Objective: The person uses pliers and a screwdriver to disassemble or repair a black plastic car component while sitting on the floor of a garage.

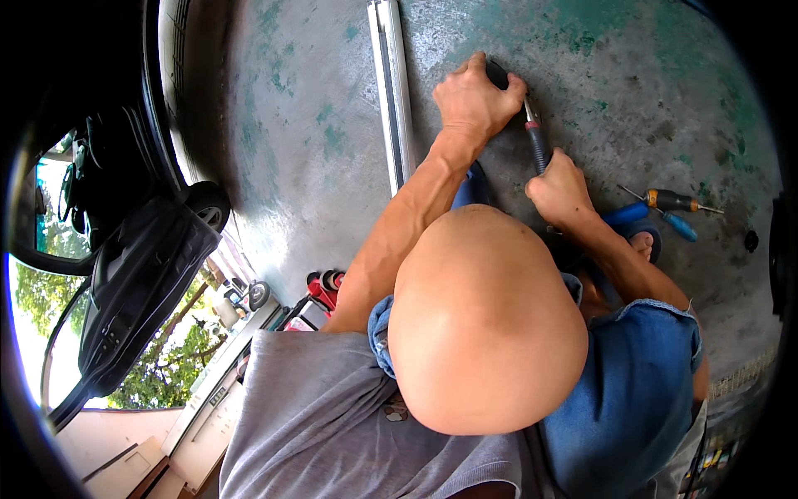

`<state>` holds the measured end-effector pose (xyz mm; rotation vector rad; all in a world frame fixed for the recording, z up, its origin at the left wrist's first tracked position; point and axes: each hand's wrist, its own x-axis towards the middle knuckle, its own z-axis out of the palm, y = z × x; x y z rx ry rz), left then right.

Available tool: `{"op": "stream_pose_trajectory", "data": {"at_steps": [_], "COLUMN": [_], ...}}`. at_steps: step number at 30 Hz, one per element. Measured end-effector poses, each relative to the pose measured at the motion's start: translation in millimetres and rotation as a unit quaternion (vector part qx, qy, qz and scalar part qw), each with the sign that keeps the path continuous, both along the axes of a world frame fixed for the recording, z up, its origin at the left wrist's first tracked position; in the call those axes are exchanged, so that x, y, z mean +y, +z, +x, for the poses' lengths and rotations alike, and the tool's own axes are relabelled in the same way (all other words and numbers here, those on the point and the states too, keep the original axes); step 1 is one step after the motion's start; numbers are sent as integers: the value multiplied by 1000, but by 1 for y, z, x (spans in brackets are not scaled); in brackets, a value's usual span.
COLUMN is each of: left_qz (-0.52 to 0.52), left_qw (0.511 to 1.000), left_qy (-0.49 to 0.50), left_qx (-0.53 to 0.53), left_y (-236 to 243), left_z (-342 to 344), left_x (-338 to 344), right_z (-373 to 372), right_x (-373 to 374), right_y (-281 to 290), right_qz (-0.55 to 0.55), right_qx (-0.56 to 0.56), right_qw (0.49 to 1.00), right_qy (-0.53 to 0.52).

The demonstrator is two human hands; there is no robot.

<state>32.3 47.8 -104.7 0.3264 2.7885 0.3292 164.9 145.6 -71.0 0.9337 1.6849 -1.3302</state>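
My left hand (475, 98) is closed round a small dark rounded object (496, 76), pressing it against the floor or just above it; the fingers hide much of it. In my right hand (563, 191) is a pliers-like hand tool (539, 148) with a dark ribbed handle, a red collar and a narrow metal tip. That tip points at the dark object and meets it, or nearly so, beside my left thumb. A large bare knee (490, 324) rises in front of me, between my two forearms.
A long silver metal rail (389, 96) lies left of my left hand. Right of my foot (642, 243) are a black-and-yellow screwdriver (669, 200) and a blue-handled one (680, 226). A vehicle's open door (141, 283) stands at the left, near red items (322, 289). The concrete floor (283, 150) is stained green.
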Motion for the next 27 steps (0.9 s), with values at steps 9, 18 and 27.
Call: {"op": "stream_pose_trajectory", "data": {"at_steps": [9,18,27], "left_qz": [23,4,7], "left_qw": [999,1000,1000], "left_qy": [-9,3,11], "left_qx": [31,18,9], "left_y": [-5,2,7], "left_z": [6,-1,-4], "left_x": [-4,-5,-6], "right_z": [24,21,14], "right_x": [3,10,21], "right_y": [-22,-27,-19], "right_qz": [6,-2,-68], "right_qx": [58,113,112], "right_qw": [998,993,991], "right_qy": [1,24,-1]}}
